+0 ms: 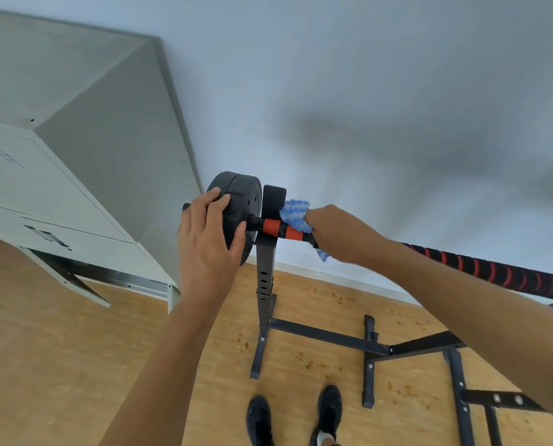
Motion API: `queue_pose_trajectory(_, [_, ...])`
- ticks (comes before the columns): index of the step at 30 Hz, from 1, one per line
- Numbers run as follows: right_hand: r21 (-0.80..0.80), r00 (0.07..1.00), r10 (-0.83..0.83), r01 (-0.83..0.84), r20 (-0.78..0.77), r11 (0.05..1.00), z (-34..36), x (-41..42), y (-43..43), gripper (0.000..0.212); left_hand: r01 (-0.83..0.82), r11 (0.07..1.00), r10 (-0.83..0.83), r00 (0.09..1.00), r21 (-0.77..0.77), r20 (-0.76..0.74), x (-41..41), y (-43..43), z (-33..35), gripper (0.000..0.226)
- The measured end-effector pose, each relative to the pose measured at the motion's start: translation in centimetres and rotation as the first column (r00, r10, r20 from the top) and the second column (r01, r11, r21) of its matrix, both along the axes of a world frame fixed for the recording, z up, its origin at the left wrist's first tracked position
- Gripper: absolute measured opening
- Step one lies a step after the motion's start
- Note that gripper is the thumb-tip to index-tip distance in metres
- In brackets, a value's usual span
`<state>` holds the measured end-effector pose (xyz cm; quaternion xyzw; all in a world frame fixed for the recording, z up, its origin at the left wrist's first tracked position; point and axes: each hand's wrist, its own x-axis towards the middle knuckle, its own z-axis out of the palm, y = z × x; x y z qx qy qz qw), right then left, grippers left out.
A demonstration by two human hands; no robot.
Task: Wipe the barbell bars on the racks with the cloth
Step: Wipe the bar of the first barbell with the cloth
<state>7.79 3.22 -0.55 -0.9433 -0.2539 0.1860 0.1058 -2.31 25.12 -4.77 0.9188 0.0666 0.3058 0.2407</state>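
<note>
At the left upright of the rack (265, 278), where the barbell bar (481, 263) rests in the cradle, the wiping is under way. The right hand (339, 233) has its grip closed around a blue-and-white cloth (296, 214), bunched against the bar just to the right of the upright, so the cloth touches the bar beside its orange band. The left hand (206, 233) lies on the black weight plate (236, 207) just left of the upright, fingers curled over the plate's rim and thumb near the bar's collar, apparently steadying that end.

As a judgement, the work stands somewhere in the middle of this bar: the cloth is at the end nearest the upright, and whether the long stretch running away to the right of the upright has been covered cannot be told from any sheen or dust. The task speaks of bars and racks in the plural; only this one bar is in view, so any others presumably remain.

Rightward from the upright the bar is wrapped in black with red spiral stripes; nearest the upright it shows orange bands split by a black ring. The cloth looks soft and knobbly, and a corner hangs below the bar.
</note>
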Motion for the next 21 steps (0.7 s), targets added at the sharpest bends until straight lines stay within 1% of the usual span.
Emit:
queue_pose_trajectory(1, [-0.032, 0.996, 0.037, -0.034, 0.083, 0.999, 0.0, -0.9, 0.0, 0.025, -0.012, 1.0, 0.012, 1.0, 0.012, 0.0, -0.2, 0.0, -0.3, 0.045])
queue_pose_trajectory(2, [-0.028, 0.984, 0.086, -0.082, 0.155, 0.996, -0.3, -1.7, -0.1, 0.03, -0.024, 0.999, 0.024, 1.0, 0.022, 0.001, -0.3, 0.0, -0.5, 0.045])
queue_pose_trajectory(4, [0.098, 0.955, 0.182, -0.21, 0.235, 0.973, -1.1, -2.9, -1.0, 0.059, -0.039, 0.999, 0.039, 0.999, 0.028, 0.011, -0.4, -0.1, -0.8, 0.044])
queue_pose_trajectory(5, [0.119, 0.942, 0.208, -0.246, 0.263, 0.962, -1.5, -3.2, -1.7, 0.073, -0.041, 0.999, 0.041, 0.999, 0.027, 0.018, -0.3, -0.2, -0.8, 0.044])
queue_pose_trajectory(6, [0.094, 0.928, 0.228, -0.266, 0.295, 0.959, -1.7, -3.5, -2.2, 0.08, -0.043, 0.999, 0.042, 0.999, 0.026, 0.025, -0.3, -0.3, -0.9, 0.044])
queue_pose_trajectory(8, [0.052, 0.911, 0.24, -0.272, 0.335, 0.961, -2.0, -4.2, -3.0, 0.082, -0.038, 0.999, 0.037, 0.999, 0.015, 0.03, -0.4, -0.5, -0.9, 0.044])
queue_pose_trajectory(9, [0.072, 0.908, 0.226, -0.267, 0.352, 0.961, -2.2, -4.5, -3.1, 0.082, -0.033, 0.999, 0.033, 0.999, 0.008, 0.027, -0.5, -0.6, -1.1, 0.044])
queue_pose_trajectory(11, [0.189, 0.926, 0.139, -0.215, 0.352, 0.958, -2.2, -5.4, -3.4, 0.082, -0.039, 0.999, 0.039, 0.999, -0.003, 0.028, -1.0, -0.7, -1.5, 0.045])
queue_pose_trajectory(13, [0.343, 0.951, -0.052, -0.06, 0.306, 0.937, -0.6, -5.5, -3.8, 0.073, -0.047, 0.999, 0.048, 0.998, -0.015, 0.044, -1.6, -0.8, -2.1, 0.047])
queue_pose_trajectory(15, [0.485, 0.927, -0.266, 0.111, 0.265, 0.868, 1.8, -4.5, -4.6, 0.066, -0.055, 0.998, 0.057, 0.996, -0.037, 0.067, -2.2, -0.9, -2.8, 0.048])
queue_pose_trajectory(16, [0.536, 0.905, -0.34, 0.16, 0.255, 0.829, 3.0, -3.7, -5.0, 0.068, -0.062, 0.997, 0.065, 0.995, -0.045, 0.077, -2.6, -0.9, -3.1, 0.048])
queue_pose_trajectory(17, [0.561, 0.887, -0.38, 0.181, 0.261, 0.808, 4.0, -3.0, -5.4, 0.07, -0.069, 0.997, 0.073, 0.993, -0.047, 0.088, -3.1, -0.8, -3.6, 0.049])
queue_pose_trajectory(18, [0.562, 0.874, -0.397, 0.186, 0.28, 0.806, 4.8, -2.4, -5.7, 0.071, -0.071, 0.996, 0.075, 0.992, -0.046, 0.103, -3.5, -0.8, -4.1, 0.049])
queue_pose_trajectory(20, [0.499, 0.866, -0.376, 0.178, 0.33, 0.848, 5.0, -1.7, -5.6, 0.065, -0.066, 0.997, 0.07, 0.99, -0.04, 0.124, -4.1, -0.9, -5.2, 0.052])
queue_pose_trajectory(21, [0.447, 0.878, -0.346, 0.176, 0.332, 0.877, 4.4, -1.7, -5.3, 0.061, -0.065, 0.997, 0.069, 0.99, -0.039, 0.125, -4.4, -0.9, -5.7, 0.054])
